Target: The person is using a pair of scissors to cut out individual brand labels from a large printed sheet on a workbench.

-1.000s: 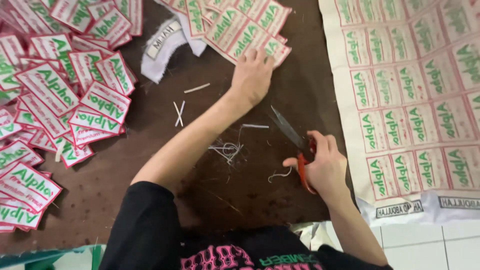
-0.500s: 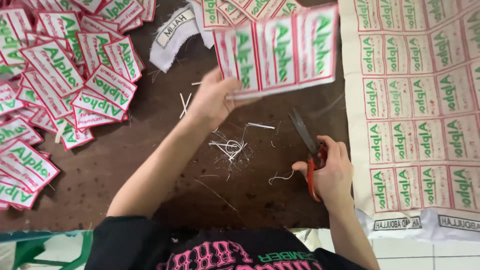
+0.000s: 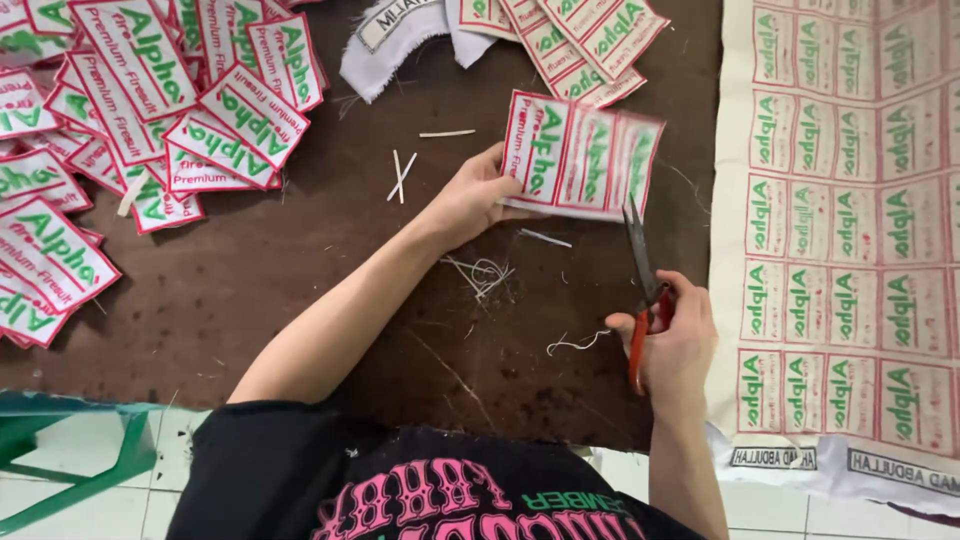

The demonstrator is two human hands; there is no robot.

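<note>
Our left hand (image 3: 470,200) pinches the strip of woven labels (image 3: 580,155) at its left edge, above the brown table (image 3: 300,290); it looks light and floppy. Our right hand (image 3: 675,335) grips red-handled scissors (image 3: 640,285).

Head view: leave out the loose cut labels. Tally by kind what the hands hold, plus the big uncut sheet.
Strip of joined labels, in left hand: 1
Scissors, in right hand: 1
Sheet, uncut, at the right: 1
Total: 3
</note>
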